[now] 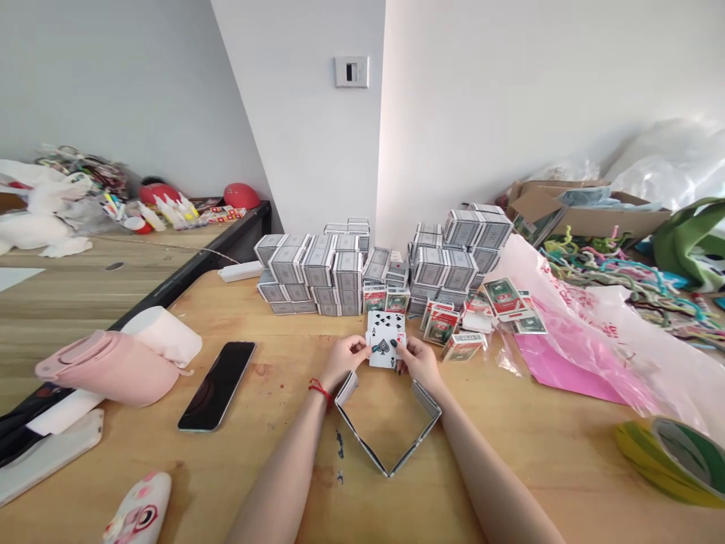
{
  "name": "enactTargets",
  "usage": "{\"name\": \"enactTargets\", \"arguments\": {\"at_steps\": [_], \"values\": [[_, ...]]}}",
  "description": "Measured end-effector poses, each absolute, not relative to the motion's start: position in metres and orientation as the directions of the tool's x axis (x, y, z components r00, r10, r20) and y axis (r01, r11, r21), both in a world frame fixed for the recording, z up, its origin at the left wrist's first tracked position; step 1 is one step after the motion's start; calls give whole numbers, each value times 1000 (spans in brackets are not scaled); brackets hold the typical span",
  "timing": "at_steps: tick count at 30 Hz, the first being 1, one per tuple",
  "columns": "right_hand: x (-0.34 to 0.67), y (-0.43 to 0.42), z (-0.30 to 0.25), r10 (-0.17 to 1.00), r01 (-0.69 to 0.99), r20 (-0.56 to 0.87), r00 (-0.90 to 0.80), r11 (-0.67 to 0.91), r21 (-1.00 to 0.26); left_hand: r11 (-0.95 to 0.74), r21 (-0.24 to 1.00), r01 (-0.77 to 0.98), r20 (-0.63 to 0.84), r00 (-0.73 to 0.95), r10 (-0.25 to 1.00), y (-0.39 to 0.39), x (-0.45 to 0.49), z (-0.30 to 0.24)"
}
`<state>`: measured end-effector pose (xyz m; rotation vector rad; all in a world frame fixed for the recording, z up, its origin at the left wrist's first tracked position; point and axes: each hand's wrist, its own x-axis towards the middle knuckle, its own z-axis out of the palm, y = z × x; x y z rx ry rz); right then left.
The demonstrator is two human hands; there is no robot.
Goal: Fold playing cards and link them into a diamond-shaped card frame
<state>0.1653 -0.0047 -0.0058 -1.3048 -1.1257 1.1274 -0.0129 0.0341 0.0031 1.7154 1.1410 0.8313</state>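
Observation:
My left hand and my right hand both pinch a small fan of playing cards held upright over the wooden table; an ace of spades faces me in front. Just below my wrists stands a V-shaped wall of cards on edge, with its point toward me. Behind the fan lie stacks of wrapped card decks and a second pile of them. Loose red and green card boxes lie to the right of my hands.
A black phone lies left of my arms, beside a pink pouch and a white roll. Pink plastic bags, coloured pipe cleaners, cardboard boxes and tape rolls crowd the right side. A second table stands left.

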Motion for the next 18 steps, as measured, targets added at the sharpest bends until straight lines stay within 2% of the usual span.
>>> {"name": "enactTargets", "arguments": {"at_steps": [9,18], "values": [[164,-5,-6,989,101,-38,140,-52,-994,-199,930,310,75,367,927,33,-14,9],[164,-6,-7,986,194,18,165,-15,-981,-191,932,310,76,347,935,33,-12,9]]}}
